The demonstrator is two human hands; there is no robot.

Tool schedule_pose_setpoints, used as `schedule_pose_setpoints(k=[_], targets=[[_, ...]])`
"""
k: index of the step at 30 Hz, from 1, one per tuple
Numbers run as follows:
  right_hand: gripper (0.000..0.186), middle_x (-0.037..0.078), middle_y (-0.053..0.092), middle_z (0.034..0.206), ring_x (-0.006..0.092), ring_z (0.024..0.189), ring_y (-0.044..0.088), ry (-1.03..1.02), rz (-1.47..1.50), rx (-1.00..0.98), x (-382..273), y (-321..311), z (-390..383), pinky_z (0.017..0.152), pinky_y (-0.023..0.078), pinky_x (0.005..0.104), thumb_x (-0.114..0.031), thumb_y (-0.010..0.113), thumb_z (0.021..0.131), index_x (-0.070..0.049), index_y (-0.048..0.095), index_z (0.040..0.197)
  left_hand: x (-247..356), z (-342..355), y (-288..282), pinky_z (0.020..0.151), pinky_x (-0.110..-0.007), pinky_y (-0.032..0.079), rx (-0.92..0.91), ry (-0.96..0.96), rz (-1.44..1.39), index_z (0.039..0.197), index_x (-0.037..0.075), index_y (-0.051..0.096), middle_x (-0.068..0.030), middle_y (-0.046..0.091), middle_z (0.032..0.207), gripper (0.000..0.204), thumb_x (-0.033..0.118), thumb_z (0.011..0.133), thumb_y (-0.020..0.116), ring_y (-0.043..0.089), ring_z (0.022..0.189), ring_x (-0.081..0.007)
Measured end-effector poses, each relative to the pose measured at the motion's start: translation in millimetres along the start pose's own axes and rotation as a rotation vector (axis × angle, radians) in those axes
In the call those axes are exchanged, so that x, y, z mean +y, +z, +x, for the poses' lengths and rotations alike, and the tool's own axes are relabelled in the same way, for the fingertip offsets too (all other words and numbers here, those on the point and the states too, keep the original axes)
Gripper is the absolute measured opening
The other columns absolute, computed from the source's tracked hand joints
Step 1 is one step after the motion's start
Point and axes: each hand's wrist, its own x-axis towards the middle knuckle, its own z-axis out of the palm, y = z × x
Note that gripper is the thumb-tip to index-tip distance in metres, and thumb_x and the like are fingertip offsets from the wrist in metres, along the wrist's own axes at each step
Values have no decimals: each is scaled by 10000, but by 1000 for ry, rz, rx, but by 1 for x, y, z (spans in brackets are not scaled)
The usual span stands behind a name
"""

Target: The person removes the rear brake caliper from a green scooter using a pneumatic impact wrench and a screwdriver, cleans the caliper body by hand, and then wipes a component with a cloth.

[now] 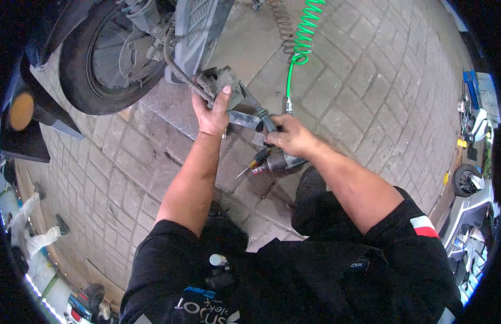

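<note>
My left hand grips a dirty grey brake caliper, thumb across its face. A ribbed hose or cable runs from beside it toward the wheel. My right hand is wrapped round a tool with a grey handle, whose narrow end reaches to the caliper; its exact kind is unclear. Below my right hand, a screwdriver with a yellow and black handle and an air wrench lie on the paving. A worn metal bar shows between my hands.
The vehicle's wheel stands at the upper left, beside a grey body panel and a diamond-plate metal sheet. A green coiled air hose comes down from the top. Another person's legs show at far left; vehicles stand along the right edge.
</note>
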Motion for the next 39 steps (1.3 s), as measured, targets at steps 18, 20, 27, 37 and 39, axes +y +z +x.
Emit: schedule_pose_setpoints(k=[18,20,27,37,39], targets=[[321,7,496,646,101,503,457,187,293,84,-38,20,18,419,350,277,-142,581,743,14,561,1023,1,10,-3,881,-327,431,-103,13,29,1180,-27,416,-115,533,1089,522,118,765,698,527,1000,-204],[269,-5,464,607,82,442,388,126,440,146,-38,29,23,379,295,272,-136,580,738,-9,559,975,2,11,-1,890,-331,422,-32,66,65,1162,-22,422,-113,524,1078,522,128,754,711,522,992,-206],[327,99,587,690,182,596,517,293,449,144,-44,45,34,519,433,372,-253,621,722,31,627,884,-14,7,-8,930,-334,382,-17,165,237,1196,-27,416,-127,521,1133,533,138,782,707,497,1042,-215],[403,170,641,778,215,714,600,112,711,328,-31,77,55,668,473,377,-218,627,698,106,613,936,-24,13,-7,928,-347,398,63,217,501,1172,-31,421,-141,532,1120,563,168,755,743,510,1038,-224],[285,71,584,743,154,653,515,95,687,317,-25,79,59,592,414,329,-167,587,728,38,611,925,-29,12,-4,919,-345,404,80,251,525,1167,-31,424,-139,534,1111,559,165,753,744,514,1028,-221]])
